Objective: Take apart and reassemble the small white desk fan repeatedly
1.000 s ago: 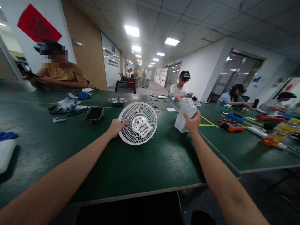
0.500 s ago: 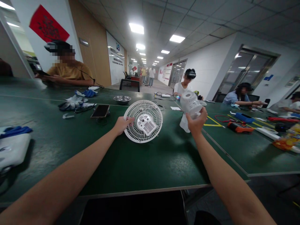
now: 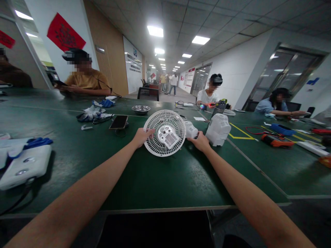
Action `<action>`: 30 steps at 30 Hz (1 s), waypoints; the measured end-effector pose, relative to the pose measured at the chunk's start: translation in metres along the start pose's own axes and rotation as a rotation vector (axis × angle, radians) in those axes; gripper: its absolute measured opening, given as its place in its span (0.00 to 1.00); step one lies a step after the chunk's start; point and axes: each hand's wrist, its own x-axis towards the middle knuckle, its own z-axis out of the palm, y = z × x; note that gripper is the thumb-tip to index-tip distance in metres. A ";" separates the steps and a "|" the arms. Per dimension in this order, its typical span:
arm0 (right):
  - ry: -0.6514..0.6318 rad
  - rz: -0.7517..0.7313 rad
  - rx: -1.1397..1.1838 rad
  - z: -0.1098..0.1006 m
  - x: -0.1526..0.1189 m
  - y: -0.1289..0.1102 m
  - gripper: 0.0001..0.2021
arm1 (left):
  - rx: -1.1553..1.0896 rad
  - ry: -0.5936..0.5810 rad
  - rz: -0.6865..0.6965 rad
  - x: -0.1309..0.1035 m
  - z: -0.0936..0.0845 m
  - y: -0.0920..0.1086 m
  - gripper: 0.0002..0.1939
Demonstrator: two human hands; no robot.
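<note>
My left hand (image 3: 142, 136) is closed on the left rim of a round white fan grille (image 3: 178, 132), with the thumb across its ribs. The grille is tilted up, its slotted centre plate towards me. Just right of it, my right hand (image 3: 199, 142) grips a small white vented fan housing (image 3: 190, 129); my fingers and the grille's edge hide part of it. Beyond that hand, a larger white plastic part (image 3: 218, 129) with slots near its top stands upright on the green table (image 3: 160, 182).
A metal bowl (image 3: 141, 109), a phone-like dark device (image 3: 118, 122) and crumpled gloves (image 3: 94, 113) lie further back. A white device (image 3: 28, 165) sits at the left. On the right are an orange multimeter (image 3: 277, 141) and a blue case (image 3: 282, 130). People sit across the table.
My right hand has come down and left with the white housing, close to the grille. The larger white part now shows clearly to its right. My left hand still holds the grille; the view has shifted.
</note>
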 end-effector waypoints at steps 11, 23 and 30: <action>0.191 -0.316 0.273 -0.020 -0.016 -0.029 0.24 | 0.028 -0.016 0.081 0.004 -0.004 -0.005 0.19; -0.934 0.223 1.427 -0.002 -0.065 -0.087 0.22 | 0.052 0.007 0.113 0.000 -0.003 0.000 0.19; -0.789 0.212 1.534 -0.006 -0.062 -0.086 0.13 | -0.047 -0.041 0.085 0.003 0.000 -0.001 0.24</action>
